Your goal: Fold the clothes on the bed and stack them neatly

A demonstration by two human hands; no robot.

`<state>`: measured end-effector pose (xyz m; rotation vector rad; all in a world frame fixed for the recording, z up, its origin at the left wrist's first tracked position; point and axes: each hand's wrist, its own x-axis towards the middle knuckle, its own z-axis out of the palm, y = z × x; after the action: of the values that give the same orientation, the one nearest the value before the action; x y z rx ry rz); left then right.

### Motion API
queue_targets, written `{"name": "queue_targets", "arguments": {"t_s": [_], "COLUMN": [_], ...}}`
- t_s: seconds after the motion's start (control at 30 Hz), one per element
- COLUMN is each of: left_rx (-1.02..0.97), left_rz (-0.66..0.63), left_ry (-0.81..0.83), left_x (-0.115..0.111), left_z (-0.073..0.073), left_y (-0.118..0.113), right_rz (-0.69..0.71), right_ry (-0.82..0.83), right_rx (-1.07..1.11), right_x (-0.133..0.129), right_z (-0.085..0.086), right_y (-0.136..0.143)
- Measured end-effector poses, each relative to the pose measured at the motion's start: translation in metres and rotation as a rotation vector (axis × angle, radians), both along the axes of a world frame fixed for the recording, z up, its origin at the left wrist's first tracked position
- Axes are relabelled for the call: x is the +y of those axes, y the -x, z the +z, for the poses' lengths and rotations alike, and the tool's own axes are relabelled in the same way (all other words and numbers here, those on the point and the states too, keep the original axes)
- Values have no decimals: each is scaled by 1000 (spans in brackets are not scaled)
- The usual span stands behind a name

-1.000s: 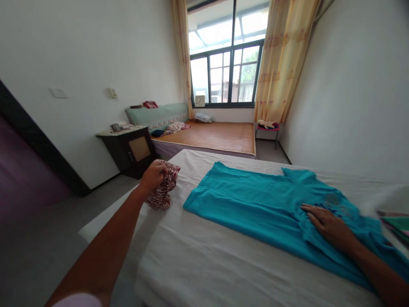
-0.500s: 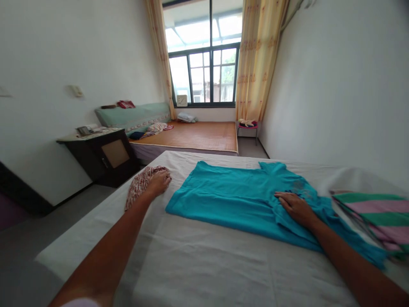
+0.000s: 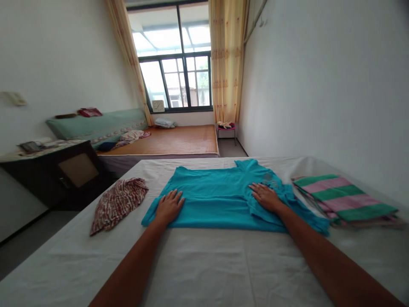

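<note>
A turquoise shirt lies spread on the white sheet, its near side folded over in a long strip. My left hand rests flat on the shirt's left end with its fingers spread. On the right part, near the sleeve and a printed patch, my right hand lies with fingers apart, pressing on the fabric. A red-brown and white patterned cloth lies crumpled to the left, apart from my left hand. To the right is a folded cloth with green and pink stripes.
Beyond the sheet stands a bed with a brown mat and a pale green headboard. A dark cabinet is at the left. A small stool stands below the curtain, beside the white wall on the right.
My left hand has moved off the patterned cloth and onto the left end of the turquoise shirt. My right hand stays on the shirt. The view has turned to the right.
</note>
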<state>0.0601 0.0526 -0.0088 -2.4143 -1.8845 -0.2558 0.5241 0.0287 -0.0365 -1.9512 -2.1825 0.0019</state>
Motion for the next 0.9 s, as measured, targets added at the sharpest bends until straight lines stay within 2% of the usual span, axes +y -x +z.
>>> {"name": "queue_targets", "arguments": {"t_s": [0.1,0.2,0.33,0.43,0.53,0.67,0.8,0.9], "left_rx": [28,28,8,-30,-130,-412,-579,-727], "left_rz": [73,105,92,88,77,94,126,136], "left_ry": [-6,-2,-21,-25,43,117,157,158], "left_x": [8,8,5,12,37,90,135,160], "left_z": [-1,-2,-3,6,22,35,27,20], "left_y": [15,22,22,23,32,45,39,25], "right_rz": [38,95,55,-41,-164,-282,-339,-310], "right_ry": [50,64,24,-41,-54,-5,-5,-38], "right_rx": [-24,-6,2,8,112,211,259,335], "right_x": [6,21,61,101,136,169,190,205], "right_z": [-3,-3,1,5,7,4,0,4], "right_y": [-5,-20,-57,-86,-105,-116,-117,-116]}}
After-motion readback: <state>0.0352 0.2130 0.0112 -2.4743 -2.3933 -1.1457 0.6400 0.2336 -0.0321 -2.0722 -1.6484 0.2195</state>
